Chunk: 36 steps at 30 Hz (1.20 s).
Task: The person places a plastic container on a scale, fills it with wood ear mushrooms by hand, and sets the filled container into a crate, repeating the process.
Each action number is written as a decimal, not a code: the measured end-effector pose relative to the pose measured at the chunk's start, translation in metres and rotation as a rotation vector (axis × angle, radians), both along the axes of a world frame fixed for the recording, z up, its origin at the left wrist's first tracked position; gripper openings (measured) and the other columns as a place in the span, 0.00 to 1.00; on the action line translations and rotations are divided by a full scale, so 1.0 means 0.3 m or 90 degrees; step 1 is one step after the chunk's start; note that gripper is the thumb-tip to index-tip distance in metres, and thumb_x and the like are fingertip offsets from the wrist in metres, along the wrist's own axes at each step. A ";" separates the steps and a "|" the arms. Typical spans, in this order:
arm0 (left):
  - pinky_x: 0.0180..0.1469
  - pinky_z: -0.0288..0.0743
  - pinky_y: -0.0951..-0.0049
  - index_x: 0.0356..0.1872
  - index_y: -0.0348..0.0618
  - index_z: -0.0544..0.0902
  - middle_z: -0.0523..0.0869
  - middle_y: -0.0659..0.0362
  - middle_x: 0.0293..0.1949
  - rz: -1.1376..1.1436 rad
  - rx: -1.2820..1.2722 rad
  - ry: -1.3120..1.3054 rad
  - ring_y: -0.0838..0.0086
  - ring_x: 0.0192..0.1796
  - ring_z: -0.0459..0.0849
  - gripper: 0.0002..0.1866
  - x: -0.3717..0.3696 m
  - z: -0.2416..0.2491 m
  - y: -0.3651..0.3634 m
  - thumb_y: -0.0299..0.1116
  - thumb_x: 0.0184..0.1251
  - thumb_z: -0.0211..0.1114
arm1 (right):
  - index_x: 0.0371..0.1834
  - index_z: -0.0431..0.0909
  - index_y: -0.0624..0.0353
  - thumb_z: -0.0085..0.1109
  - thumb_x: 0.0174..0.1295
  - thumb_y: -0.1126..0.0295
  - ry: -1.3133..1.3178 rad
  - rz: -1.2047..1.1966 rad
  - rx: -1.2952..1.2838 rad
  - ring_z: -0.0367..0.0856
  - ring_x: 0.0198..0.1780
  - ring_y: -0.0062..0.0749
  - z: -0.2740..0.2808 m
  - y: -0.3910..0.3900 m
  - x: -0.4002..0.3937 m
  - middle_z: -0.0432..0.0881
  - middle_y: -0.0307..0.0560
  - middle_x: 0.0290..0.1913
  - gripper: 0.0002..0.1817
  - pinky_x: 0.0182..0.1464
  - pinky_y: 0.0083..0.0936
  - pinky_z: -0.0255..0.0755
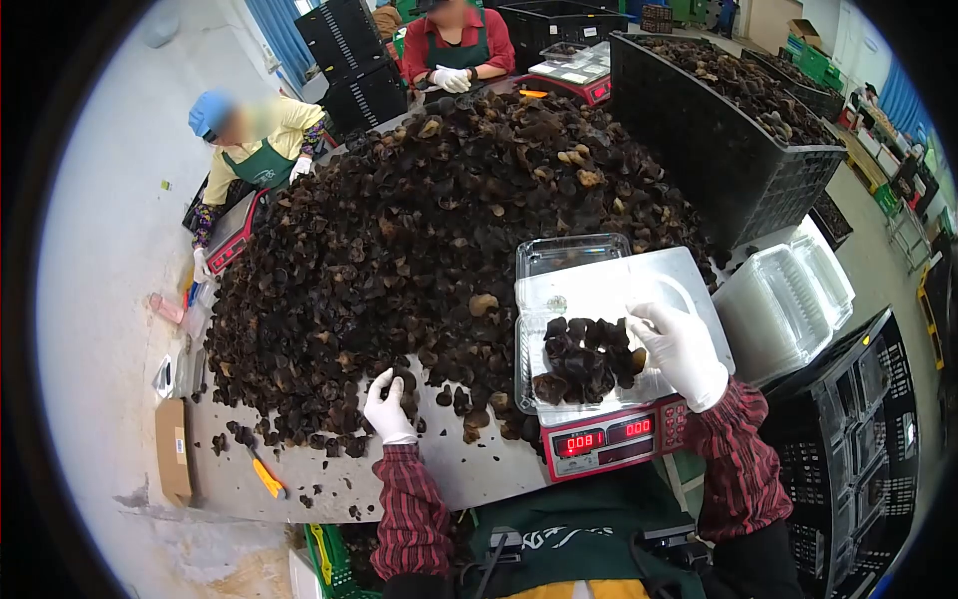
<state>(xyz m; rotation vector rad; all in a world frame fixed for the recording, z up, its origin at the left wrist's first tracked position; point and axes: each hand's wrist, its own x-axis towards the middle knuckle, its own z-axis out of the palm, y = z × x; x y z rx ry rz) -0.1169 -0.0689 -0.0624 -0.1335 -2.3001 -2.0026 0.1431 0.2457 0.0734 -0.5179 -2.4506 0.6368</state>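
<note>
My right hand (686,355), in a white glove, is over the right side of an opened clear plastic clamshell box (526,371). Its thumb and fingertips are drawn together; anything between them is too small to make out. Dark wood ear mushrooms (582,361) lie in the box, which rests on a red digital scale (609,439) reading 0081 and 000. My left hand (390,407), also gloved, is at the near edge of a large heap of wood ear mushrooms (369,260). Its fingers are bent and slightly apart, and no held piece shows clearly.
Stacked clear boxes (783,304) stand right of the scale. A large black crate (699,130) full of mushrooms is behind them. An orange-handled knife (267,477) lies on the metal table (329,484). Two co-workers (261,150) in green aprons are across the heap.
</note>
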 end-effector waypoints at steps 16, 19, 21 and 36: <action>0.68 0.55 0.50 0.47 0.52 0.82 0.73 0.57 0.63 -0.694 -0.292 0.655 0.55 0.67 0.66 0.18 0.430 0.401 0.559 0.45 0.57 0.65 | 0.59 0.71 0.63 0.58 0.65 0.66 0.030 -0.203 -0.216 0.82 0.32 0.47 -0.175 -0.113 0.092 0.80 0.59 0.32 0.21 0.36 0.36 0.73; 0.63 0.63 0.51 0.48 0.50 0.83 0.76 0.55 0.60 -0.648 -0.216 0.661 0.56 0.63 0.71 0.19 0.408 0.439 0.522 0.42 0.55 0.67 | 0.58 0.72 0.66 0.56 0.66 0.70 -0.018 -0.206 -0.283 0.81 0.32 0.39 -0.132 -0.116 0.087 0.80 0.58 0.33 0.19 0.38 0.31 0.74; 0.58 0.70 0.58 0.47 0.46 0.83 0.80 0.54 0.55 -0.530 -0.169 0.599 0.56 0.57 0.76 0.17 0.330 0.435 0.474 0.36 0.56 0.67 | 0.58 0.73 0.66 0.56 0.65 0.71 -0.022 -0.201 -0.289 0.81 0.32 0.38 -0.145 -0.104 0.090 0.81 0.58 0.33 0.19 0.38 0.30 0.74; 0.39 0.77 0.76 0.36 0.36 0.85 0.86 0.59 0.35 -0.263 -0.174 0.164 0.74 0.36 0.84 0.08 -0.009 -0.066 0.106 0.19 0.54 0.67 | 0.53 0.77 0.67 0.58 0.66 0.71 0.062 -0.262 -0.328 0.70 0.24 0.14 -0.105 -0.083 0.158 0.77 0.38 0.27 0.15 0.28 0.15 0.66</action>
